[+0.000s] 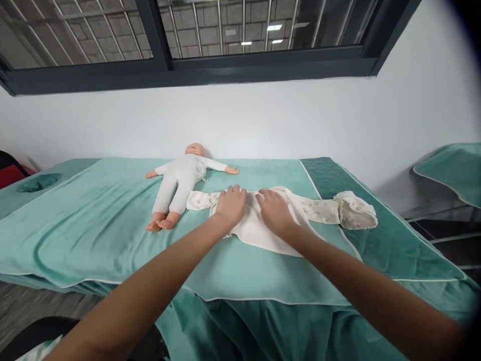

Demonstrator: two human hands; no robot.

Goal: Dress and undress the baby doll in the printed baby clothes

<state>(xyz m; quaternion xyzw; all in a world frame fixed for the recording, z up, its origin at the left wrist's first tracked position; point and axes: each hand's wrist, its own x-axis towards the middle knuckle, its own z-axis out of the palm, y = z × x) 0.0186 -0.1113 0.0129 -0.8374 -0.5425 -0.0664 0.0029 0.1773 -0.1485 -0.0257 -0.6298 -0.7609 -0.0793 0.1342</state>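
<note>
A white baby shirt [259, 234] with small-patterned sleeves lies spread on the green cover. My left hand [232, 204] rests on its upper left part, the fingers curled over the cloth. Close beside it, my right hand [274, 210] has bent fingers on the shirt near the neckline; the fingertips are partly hidden. At the end of the right sleeve lies a bunched patterned piece of cloth [355, 210]; whether it joins the sleeve I cannot tell. A baby doll [182, 175] in a white suit lies on its back to the left, arms spread, feet bare.
The green cover [93, 210] drapes over the bed's front edge. Behind it stands a white wall [263, 115] below a dark-framed window [225, 70] with bars. At the right is another green-covered surface [454, 168]; a red and black object [11, 173] is at the far left.
</note>
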